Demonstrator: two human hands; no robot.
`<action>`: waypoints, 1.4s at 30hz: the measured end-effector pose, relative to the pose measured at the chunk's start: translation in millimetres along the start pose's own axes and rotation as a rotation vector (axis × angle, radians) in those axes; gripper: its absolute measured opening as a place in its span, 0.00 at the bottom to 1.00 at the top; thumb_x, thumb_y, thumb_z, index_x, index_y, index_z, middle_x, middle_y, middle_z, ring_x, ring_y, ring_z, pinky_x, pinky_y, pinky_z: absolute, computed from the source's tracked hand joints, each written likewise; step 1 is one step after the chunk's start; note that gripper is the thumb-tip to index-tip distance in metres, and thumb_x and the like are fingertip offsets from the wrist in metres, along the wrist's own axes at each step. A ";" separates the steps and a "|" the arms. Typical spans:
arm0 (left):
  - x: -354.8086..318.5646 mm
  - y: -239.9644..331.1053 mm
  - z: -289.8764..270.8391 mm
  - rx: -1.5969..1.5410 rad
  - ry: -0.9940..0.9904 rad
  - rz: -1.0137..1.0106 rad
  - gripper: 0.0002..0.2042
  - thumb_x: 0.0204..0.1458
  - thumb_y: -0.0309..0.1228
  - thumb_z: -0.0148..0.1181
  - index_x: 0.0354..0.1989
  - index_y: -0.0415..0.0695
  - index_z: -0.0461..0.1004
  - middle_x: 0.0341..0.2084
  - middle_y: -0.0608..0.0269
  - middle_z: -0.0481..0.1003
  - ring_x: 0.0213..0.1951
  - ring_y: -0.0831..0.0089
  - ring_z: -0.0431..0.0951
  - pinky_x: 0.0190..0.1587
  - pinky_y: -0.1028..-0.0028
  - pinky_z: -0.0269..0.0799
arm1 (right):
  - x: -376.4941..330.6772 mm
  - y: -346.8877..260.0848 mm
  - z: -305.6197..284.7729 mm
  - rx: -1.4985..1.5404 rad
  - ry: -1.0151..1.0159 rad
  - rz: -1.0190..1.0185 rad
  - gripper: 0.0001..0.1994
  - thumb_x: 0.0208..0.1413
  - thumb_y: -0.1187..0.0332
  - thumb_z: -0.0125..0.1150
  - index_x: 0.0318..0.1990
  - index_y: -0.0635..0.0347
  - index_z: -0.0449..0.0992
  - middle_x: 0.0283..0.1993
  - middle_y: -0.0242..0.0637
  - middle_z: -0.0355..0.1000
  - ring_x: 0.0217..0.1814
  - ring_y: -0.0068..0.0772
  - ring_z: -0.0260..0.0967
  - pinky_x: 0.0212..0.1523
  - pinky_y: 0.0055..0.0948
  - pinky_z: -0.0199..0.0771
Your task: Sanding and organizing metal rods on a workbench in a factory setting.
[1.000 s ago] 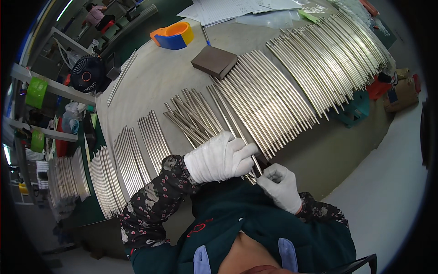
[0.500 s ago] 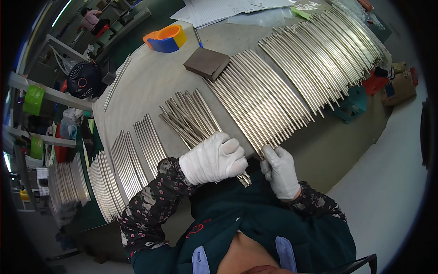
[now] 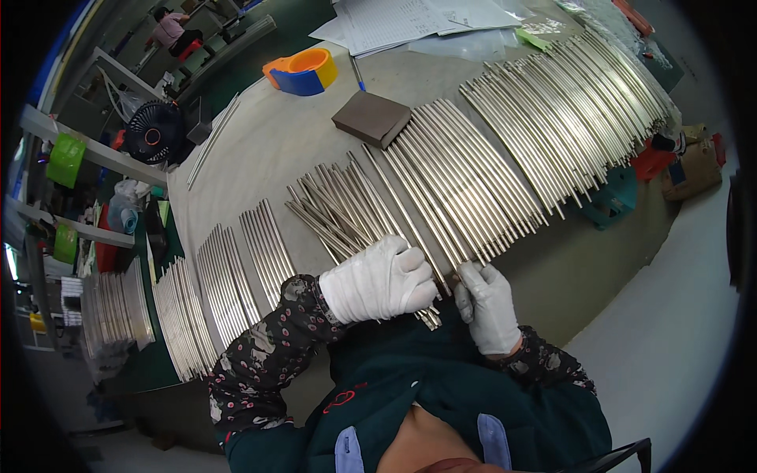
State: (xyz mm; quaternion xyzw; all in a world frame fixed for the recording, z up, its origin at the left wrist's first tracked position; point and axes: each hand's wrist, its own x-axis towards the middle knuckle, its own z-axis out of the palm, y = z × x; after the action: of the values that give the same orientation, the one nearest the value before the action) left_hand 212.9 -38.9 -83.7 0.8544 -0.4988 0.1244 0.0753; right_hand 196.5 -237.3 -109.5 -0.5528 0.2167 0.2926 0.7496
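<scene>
My left hand (image 3: 382, 280), in a white glove, is closed over a loose bundle of thin metal rods (image 3: 335, 201). The rods' near ends poke out below my fist, past the table edge; the bundle's far part lies criss-crossed. My right hand (image 3: 486, 307), gloved too, has its thumb and fingers closed at the near end of a row of metal rods (image 3: 465, 173). Its fingertips partly hide what they grip. Between the bundle and this row a single rod (image 3: 404, 213) lies apart, its near end beside my left hand.
A brown block (image 3: 372, 118) rests against the row's far end. Beyond are a tape dispenser (image 3: 303, 72), a pen (image 3: 357, 75) and papers (image 3: 394, 27). Another rod row (image 3: 564, 118) lies right, smaller groups (image 3: 225, 272) left. A fan (image 3: 154, 132) stands far left; a person (image 3: 172, 31) sits in the background.
A rod at the row's left edge now lies apart, closer to my left hand. Both hands keep nearly the same place and grip. The whole view has shifted slightly.
</scene>
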 end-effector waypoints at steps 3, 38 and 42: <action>-0.7 -0.7 2.5 0.014 0.009 0.005 0.08 0.35 0.34 0.53 0.22 0.51 0.61 0.23 0.71 0.62 0.29 0.74 0.67 0.27 0.73 0.61 | 2.3 4.7 -4.9 -0.058 -0.037 -0.005 0.11 0.56 0.61 0.59 0.32 0.60 0.70 0.18 0.28 0.65 0.14 0.15 0.56 0.15 0.15 0.53; 5.2 -1.0 -10.6 -0.049 0.123 0.026 0.10 0.35 0.29 0.56 0.25 0.47 0.61 0.25 0.65 0.66 0.29 0.68 0.69 0.42 0.66 0.72 | -25.9 -14.6 -6.2 -0.324 -0.470 0.011 0.17 0.63 0.57 0.49 0.27 0.61 0.70 0.16 0.27 0.61 0.17 0.15 0.53 0.19 0.18 0.54; 0.6 -1.3 -4.9 -0.065 -0.014 0.042 0.10 0.36 0.28 0.57 0.26 0.48 0.62 0.23 0.66 0.65 0.30 0.68 0.70 0.51 0.64 0.70 | -12.2 -5.7 -22.1 -0.114 -0.202 -0.070 0.19 0.61 0.53 0.49 0.27 0.60 0.69 0.14 0.29 0.60 0.13 0.15 0.52 0.15 0.16 0.49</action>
State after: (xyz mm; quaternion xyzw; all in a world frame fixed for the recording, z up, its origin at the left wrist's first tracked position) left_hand 213.6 -37.5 -78.9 0.8416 -0.5212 0.1035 0.0969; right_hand 191.4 -262.1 -104.1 -0.5694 0.1036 0.3323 0.7447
